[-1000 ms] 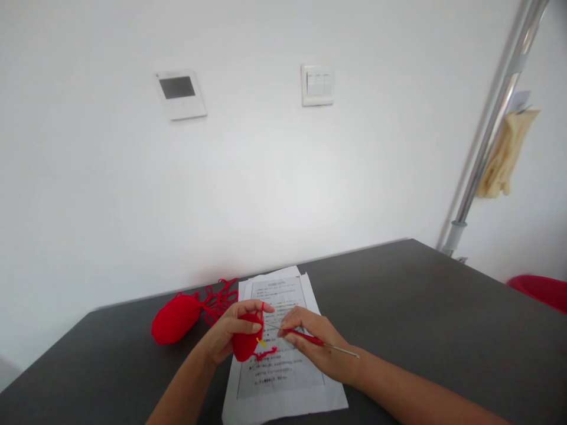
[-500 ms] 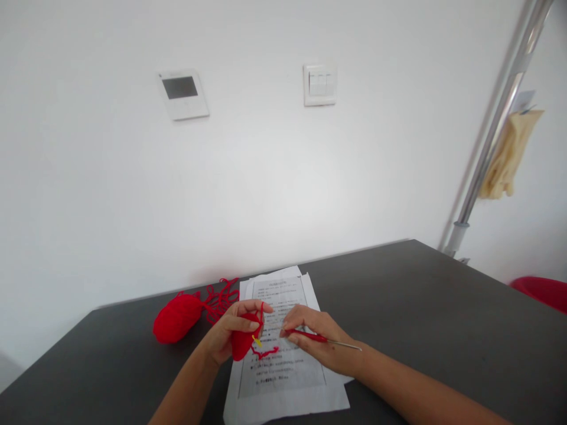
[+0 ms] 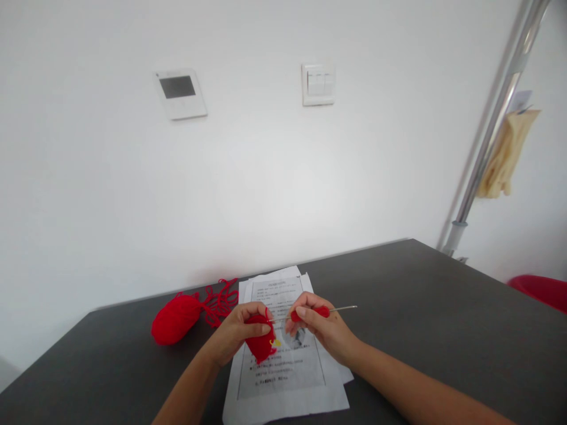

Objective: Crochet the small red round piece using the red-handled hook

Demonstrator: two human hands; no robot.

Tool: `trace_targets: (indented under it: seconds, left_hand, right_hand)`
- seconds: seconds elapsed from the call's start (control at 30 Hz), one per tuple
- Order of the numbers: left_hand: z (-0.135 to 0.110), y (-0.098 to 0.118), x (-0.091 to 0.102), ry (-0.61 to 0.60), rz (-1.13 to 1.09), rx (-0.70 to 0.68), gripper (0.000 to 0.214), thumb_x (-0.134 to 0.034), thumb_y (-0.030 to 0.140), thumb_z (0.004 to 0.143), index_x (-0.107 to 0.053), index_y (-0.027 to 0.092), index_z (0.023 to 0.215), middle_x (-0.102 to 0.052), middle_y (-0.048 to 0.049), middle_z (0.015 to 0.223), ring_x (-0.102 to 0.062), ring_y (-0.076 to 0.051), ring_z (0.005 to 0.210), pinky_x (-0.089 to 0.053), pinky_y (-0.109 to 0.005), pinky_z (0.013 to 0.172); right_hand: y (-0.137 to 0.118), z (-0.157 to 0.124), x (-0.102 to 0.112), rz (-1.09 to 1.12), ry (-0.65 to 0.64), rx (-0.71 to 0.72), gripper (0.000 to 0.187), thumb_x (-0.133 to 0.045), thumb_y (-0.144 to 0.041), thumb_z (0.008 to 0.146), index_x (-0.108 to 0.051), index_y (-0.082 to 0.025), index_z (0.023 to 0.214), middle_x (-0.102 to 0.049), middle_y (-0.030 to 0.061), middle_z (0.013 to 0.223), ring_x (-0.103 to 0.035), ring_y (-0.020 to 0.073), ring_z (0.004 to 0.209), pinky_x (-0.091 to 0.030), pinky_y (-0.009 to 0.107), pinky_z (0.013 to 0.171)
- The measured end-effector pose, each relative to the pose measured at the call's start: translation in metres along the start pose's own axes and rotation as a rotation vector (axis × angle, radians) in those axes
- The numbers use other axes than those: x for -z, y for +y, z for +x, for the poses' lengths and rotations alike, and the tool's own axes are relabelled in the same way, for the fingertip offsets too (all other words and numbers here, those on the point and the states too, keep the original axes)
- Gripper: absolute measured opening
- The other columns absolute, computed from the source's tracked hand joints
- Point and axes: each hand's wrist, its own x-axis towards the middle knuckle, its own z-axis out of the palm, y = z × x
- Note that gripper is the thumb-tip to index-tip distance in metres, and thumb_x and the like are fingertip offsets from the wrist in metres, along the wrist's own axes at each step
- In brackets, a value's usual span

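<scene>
Pinched between the thumb and fingers of my left hand (image 3: 237, 330) is a piece of red crochet work (image 3: 260, 344), with a small yellow stitch marker (image 3: 275, 343) at its lower right edge. My right hand (image 3: 325, 327) is closed round the red handle of a double-ended crochet hook (image 3: 310, 313). One metal end points left and meets the work near my left fingertips; the other sticks out to the right. A red yarn loop stands up by my left index finger. Whether the hook tip is inside a stitch is too small to tell.
A red yarn ball (image 3: 176, 319) with loose strands (image 3: 220, 304) lies left of my hands. Printed sheets (image 3: 287, 407) lie beneath them on the dark table (image 3: 390, 295). A wall panel, light switch (image 3: 318, 84), metal pole and red chair (image 3: 540, 291) stand beyond.
My right hand has turned the hook to nearly level and brought its left end to the crochet work. My left hand has shifted slightly right, tilting the work.
</scene>
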Motion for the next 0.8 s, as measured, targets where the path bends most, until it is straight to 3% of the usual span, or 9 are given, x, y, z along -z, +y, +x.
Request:
trace_targets:
  seconds: [0.2, 0.37, 0.5, 0.63, 0.73, 0.8]
  left_hand:
    - [0.002, -0.001, -0.007, 0.047, -0.03, -0.045, 0.028, -0.084, 0.023, 0.052, -0.064, 0.013, 0.069, -0.064, 0.0001, 0.057, -0.053, -0.009, 0.048, -0.037, -0.019, 0.048]
    - [0.004, -0.002, -0.013, 0.053, -0.01, -0.042, 0.027, -0.083, 0.024, 0.053, -0.066, 0.014, 0.072, -0.065, -0.0001, 0.058, -0.053, -0.009, 0.048, -0.036, -0.019, 0.048]
    - [0.005, -0.006, -0.016, 0.047, 0.037, -0.032, 0.033, -0.082, 0.023, 0.055, -0.07, 0.015, 0.085, -0.065, 0.0007, 0.058, -0.053, -0.008, 0.048, -0.036, -0.019, 0.049]
    - [0.005, -0.006, -0.021, 0.011, -0.001, -0.022, 0.046, -0.082, 0.022, 0.056, -0.069, 0.016, 0.099, -0.072, -0.0042, 0.074, -0.061, -0.012, 0.059, -0.041, -0.022, 0.058]
    - [0.005, -0.005, -0.025, 0.009, -0.025, -0.021, 0.049, -0.083, 0.022, 0.055, -0.068, 0.015, 0.101, -0.073, -0.0064, 0.081, -0.064, -0.015, 0.067, -0.044, -0.025, 0.064]
    - [0.005, -0.004, -0.027, 0.044, -0.017, -0.012, 0.052, -0.083, 0.022, 0.055, -0.067, 0.015, 0.104, -0.074, -0.007, 0.082, -0.065, -0.017, 0.07, -0.045, -0.026, 0.067]
  right_hand:
    - [0.002, 0.001, -0.001, -0.072, 0.065, 0.021, 0.029, -0.065, -0.043, 0.079, -0.056, -0.016, 0.081, -0.065, 0.002, 0.068, -0.063, 0.0148, 0.069, -0.05, 0.031, 0.068]
    - [-0.001, -0.003, 0.0, -0.327, 0.044, 0.056, 0.027, -0.065, -0.041, 0.079, -0.055, -0.017, 0.081, -0.058, -0.0011, 0.067, -0.053, 0.01, 0.06, -0.042, 0.024, 0.057]
    - [0.0, -0.006, 0.004, -0.59, -0.011, 0.104, 0.019, -0.06, -0.035, 0.083, -0.052, -0.018, 0.079, -0.049, -0.0045, 0.063, -0.042, 0.0075, 0.053, -0.034, 0.02, 0.05]
    - [-0.003, -0.005, 0.006, -0.818, -0.065, 0.332, 0.009, -0.055, -0.028, 0.086, -0.055, -0.019, 0.085, -0.059, 0.0019, 0.082, -0.056, 0.0132, 0.075, -0.047, 0.027, 0.068]
    - [-0.005, -0.003, 0.008, -0.862, -0.133, 0.535, 0.008, -0.054, -0.021, 0.087, -0.057, -0.02, 0.094, -0.062, 0.0079, 0.102, -0.059, 0.0168, 0.098, -0.048, 0.033, 0.085]
    - [-0.003, -0.002, 0.01, -0.863, -0.152, 0.574, 0.01, -0.054, -0.019, 0.088, -0.058, -0.021, 0.097, -0.064, 0.008, 0.104, -0.06, 0.0161, 0.1, -0.048, 0.032, 0.087]
